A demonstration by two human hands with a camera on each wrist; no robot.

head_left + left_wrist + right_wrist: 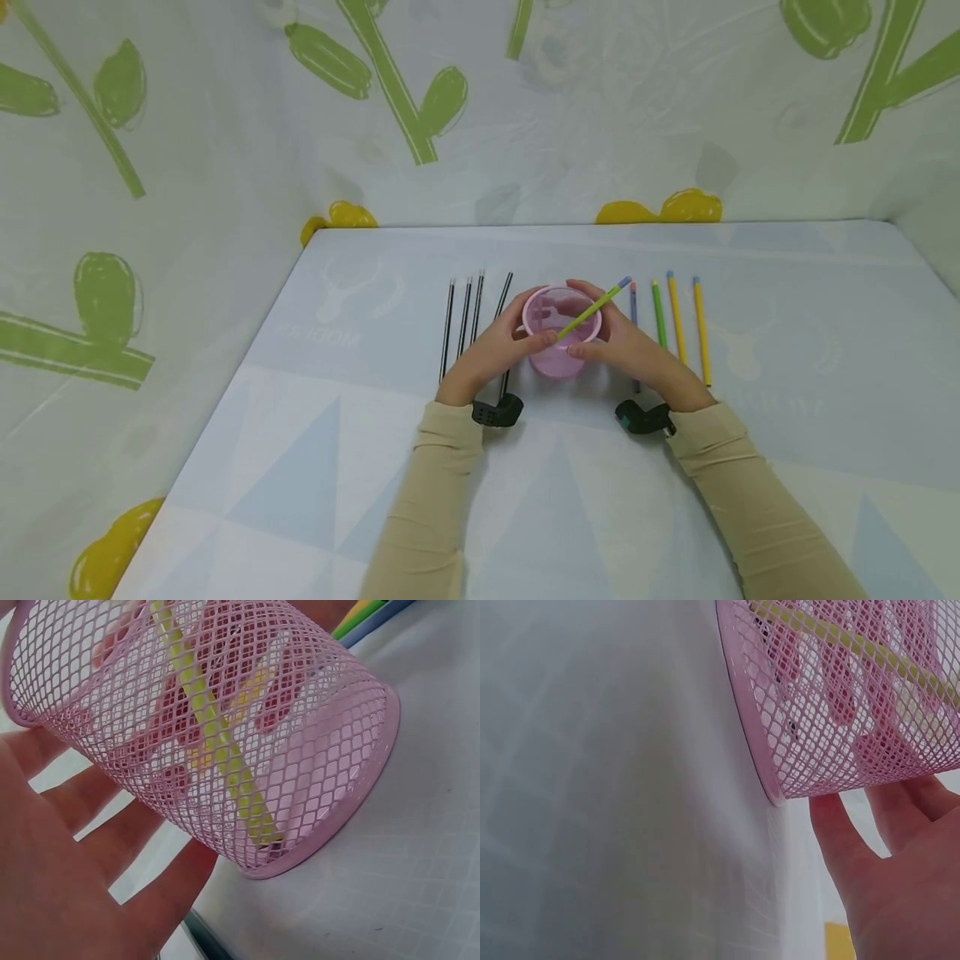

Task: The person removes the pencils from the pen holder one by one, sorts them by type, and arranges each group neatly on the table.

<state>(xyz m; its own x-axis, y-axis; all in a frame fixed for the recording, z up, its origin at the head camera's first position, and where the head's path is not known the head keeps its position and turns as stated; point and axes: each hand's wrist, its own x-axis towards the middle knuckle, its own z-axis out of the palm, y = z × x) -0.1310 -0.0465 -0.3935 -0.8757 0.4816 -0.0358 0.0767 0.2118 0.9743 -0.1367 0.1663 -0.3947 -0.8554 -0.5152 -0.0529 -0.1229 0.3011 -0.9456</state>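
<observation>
A pink mesh pen cup (558, 363) is held between both hands over the middle of the table. My left hand (491, 346) grips its left side, the thumb near the front rim. On the opposite side my right hand (633, 346) grips the cup, its fingers spread round the back. One yellow-green pencil (603, 301) leans inside the cup and pokes out over the right of the rim. Through the mesh in the left wrist view, that pencil (219, 742) reaches down to the cup's base. Whether the base touches the table, I cannot tell.
Several black pencils (447, 333) lie left of the cup. To its right lie a purple pencil (633, 304), a green pencil (660, 315) and two yellow pencils (702, 333). Behind the table (555, 517) rises a leaf-patterned curtain (630, 125).
</observation>
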